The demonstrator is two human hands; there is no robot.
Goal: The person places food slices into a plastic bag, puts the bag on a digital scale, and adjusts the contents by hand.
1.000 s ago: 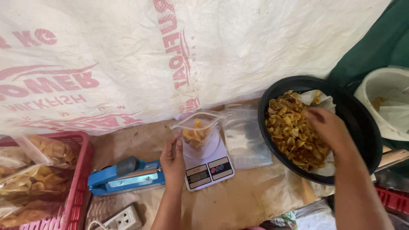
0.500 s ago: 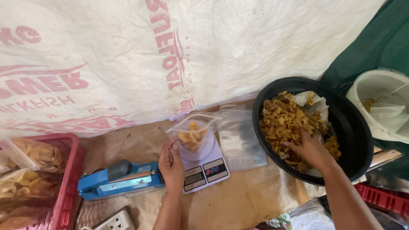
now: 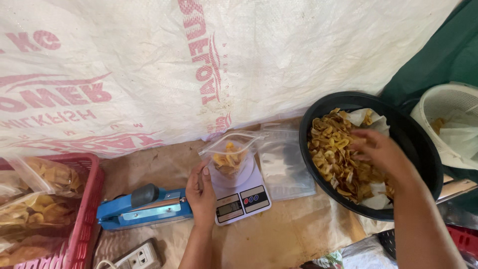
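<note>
- The right hand [image 3: 381, 152] had lifted from deep in the black basin [image 3: 423, 144], fingers now bunched on banana chips [image 3: 338, 159].
- The left hand [image 3: 200, 192] stayed put, fingers steadying the open bag [image 3: 230, 158] on the scale [image 3: 243, 197].

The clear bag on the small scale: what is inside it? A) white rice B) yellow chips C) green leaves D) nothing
B: the clear bag, steadied by the left hand on the scale, holds a few yellow chips like those in the black bowl.
</note>
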